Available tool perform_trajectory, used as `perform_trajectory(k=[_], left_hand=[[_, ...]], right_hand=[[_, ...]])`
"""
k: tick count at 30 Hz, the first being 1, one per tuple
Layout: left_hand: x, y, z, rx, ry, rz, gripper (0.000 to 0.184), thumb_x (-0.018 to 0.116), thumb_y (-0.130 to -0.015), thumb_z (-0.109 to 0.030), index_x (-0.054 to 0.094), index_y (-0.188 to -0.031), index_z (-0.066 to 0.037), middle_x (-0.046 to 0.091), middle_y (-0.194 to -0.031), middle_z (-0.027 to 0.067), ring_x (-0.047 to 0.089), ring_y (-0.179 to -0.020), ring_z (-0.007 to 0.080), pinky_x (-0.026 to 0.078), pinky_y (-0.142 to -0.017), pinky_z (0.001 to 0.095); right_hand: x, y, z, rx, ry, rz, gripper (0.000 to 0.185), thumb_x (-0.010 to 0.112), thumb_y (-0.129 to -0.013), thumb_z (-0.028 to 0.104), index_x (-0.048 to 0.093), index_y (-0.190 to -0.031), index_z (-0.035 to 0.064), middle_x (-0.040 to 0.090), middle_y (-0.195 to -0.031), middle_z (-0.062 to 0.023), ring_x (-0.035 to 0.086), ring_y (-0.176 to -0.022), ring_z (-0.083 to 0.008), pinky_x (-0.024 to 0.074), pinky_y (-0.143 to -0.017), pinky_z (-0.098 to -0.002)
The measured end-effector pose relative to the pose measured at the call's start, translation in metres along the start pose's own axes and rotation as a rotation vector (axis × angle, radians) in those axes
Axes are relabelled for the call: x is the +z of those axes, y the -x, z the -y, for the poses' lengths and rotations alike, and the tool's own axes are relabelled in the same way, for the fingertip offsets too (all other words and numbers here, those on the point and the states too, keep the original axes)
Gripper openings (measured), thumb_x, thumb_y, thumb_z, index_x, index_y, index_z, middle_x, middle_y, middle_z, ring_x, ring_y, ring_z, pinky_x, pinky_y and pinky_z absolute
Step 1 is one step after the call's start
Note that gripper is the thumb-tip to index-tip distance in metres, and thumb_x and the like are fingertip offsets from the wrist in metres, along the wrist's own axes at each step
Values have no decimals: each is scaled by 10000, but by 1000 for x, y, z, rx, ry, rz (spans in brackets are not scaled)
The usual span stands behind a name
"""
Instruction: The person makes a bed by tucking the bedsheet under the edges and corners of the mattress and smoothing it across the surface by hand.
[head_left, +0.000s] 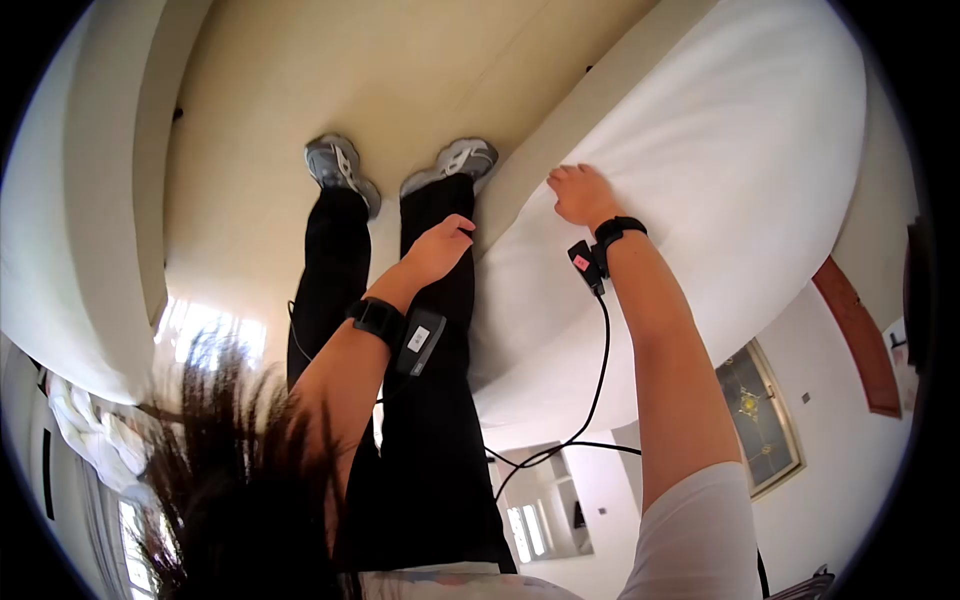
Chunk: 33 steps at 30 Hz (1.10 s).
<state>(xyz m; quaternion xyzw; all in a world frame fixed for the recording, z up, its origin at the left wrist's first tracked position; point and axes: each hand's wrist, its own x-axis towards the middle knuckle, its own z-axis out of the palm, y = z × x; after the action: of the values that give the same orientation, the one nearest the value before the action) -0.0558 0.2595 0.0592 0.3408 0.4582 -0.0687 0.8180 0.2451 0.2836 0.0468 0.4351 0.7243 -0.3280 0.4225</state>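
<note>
My right hand rests at the near edge of a white sheet covering a mattress, its fingers bent down and closed on the fabric. Shallow creases run across the cloth around it. My left hand hangs in front of my thigh, close to the sheet's edge, with its fingers curled in and nothing visible in them. On my left wrist is a black strap with a labelled black box. Another black strap circles my right wrist, with a small black device beside it.
Black cables run from the right-wrist device across the sheet side toward my body. A second white-covered bed stands on the left. Between the beds lies the beige floor, where my grey shoes stand. Strands of hair block the lower left.
</note>
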Motion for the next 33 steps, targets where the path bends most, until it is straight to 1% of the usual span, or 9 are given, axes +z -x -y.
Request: perform_trajectory(k=[5,10,20,22,25,27,30,32,33], left_hand=[[64,-5,38,16,-100,-8,422,490,-818,-153,472,-1215,-12,543,-1126,147,522,-1055,256,397,-918,313],[93,-44,20,-74,-171,-162,493,511,-791,-201,447,-1248,-29,454,-1257,202,444,-1162,372,366,-989,386],[109,-87,20,-218,-175,-308,440,496,-725,-168,552,-1141,-37,532,-1184,188,514,-1086,351,413,-929,380],[112,-89,7,-372,-201,-237,455,494,-699,-157,564,-1132,-40,555,-1161,200,520,-1087,348,414,-929,376],[108,-88,-5,-412,-252,-102,439,493,-703,-170,560,-1117,-41,542,-1183,181,498,-1122,331,408,-945,383],[120,-79,-2,-385,-234,-164,436,494,-697,-164,566,-1109,-41,552,-1165,192,510,-1100,344,413,-933,382],[116,-83,7,-305,-249,-230,422,495,-692,-157,573,-1089,-37,565,-1141,204,524,-1072,357,418,-919,383],[117,-84,15,-283,-261,-223,411,495,-693,-156,573,-1078,-34,567,-1134,204,524,-1066,358,419,-916,385],[115,-87,17,-304,-247,-224,405,495,-692,-154,572,-1070,-29,567,-1128,203,524,-1062,357,419,-915,387]], right_hand=[[-12,-3,6,-163,27,67,238,487,-813,140,632,-1000,106,552,-1087,-26,502,-1073,-199,358,-980,-374],[-10,-18,8,-235,78,-102,208,485,-803,129,681,-858,91,589,-1023,-42,507,-1042,-210,369,-947,-353],[-11,-33,28,-249,-109,213,264,498,-757,161,690,-914,72,657,-961,-123,604,-948,-275,441,-854,-361],[-16,-34,34,-285,-88,218,268,498,-760,166,690,-922,73,658,-963,-119,608,-943,-276,445,-844,-371],[-17,-28,33,-276,-28,294,274,498,-766,178,691,-934,81,658,-980,-110,613,-944,-275,456,-818,-384],[-13,-26,33,-257,-14,347,275,498,-769,186,692,-937,86,657,-996,-105,614,-951,-274,462,-803,-388],[-1,-39,16,-182,-125,355,253,525,-753,179,689,-932,107,660,-979,-113,615,-947,-273,475,-784,-380],[25,-69,-8,-281,-564,232,212,552,-727,131,689,-887,111,664,-917,-133,622,-908,-283,491,-766,-366],[11,-70,-15,-265,-571,165,178,574,-712,120,685,-851,102,664,-891,-142,623,-884,-290,493,-763,-363]])
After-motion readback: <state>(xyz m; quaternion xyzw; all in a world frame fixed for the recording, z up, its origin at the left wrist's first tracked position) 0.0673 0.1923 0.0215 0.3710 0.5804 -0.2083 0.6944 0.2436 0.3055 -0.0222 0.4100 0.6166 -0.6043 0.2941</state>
